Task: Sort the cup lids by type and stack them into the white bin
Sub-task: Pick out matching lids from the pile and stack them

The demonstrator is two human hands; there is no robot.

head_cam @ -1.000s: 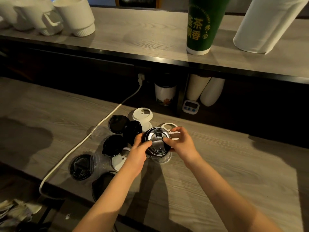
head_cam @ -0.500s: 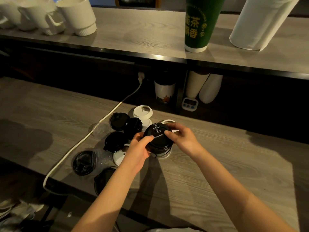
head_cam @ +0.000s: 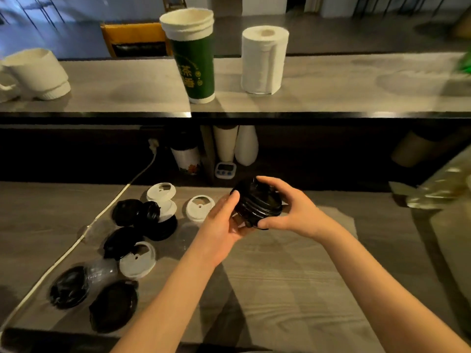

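A stack of black cup lids (head_cam: 257, 201) is lifted above the wooden counter (head_cam: 293, 289), gripped from both sides. My left hand (head_cam: 224, 220) cups its left and underside, my right hand (head_cam: 285, 207) clasps its right edge. On the counter to the left lie several loose lids: black lids (head_cam: 127, 212), a white lid (head_cam: 200, 208), another white lid (head_cam: 137, 259), a raised white lid (head_cam: 161, 193), a clear lid (head_cam: 102, 272), and more black lids (head_cam: 113, 305) near the front edge. The white bin is not in view.
A white power cable (head_cam: 76, 244) runs along the lids' left side. On the upper shelf (head_cam: 127, 93) stand a green cup stack (head_cam: 195, 59), a paper towel roll (head_cam: 263, 59) and white mugs (head_cam: 38, 72). A small timer (head_cam: 225, 170) sits at the back. A blurred pale object (head_cam: 443, 189) is at right.
Both hands raised the black lid stack off the counter and carried it right. The view swung up and right, uncovering a white lid where the stack stood.
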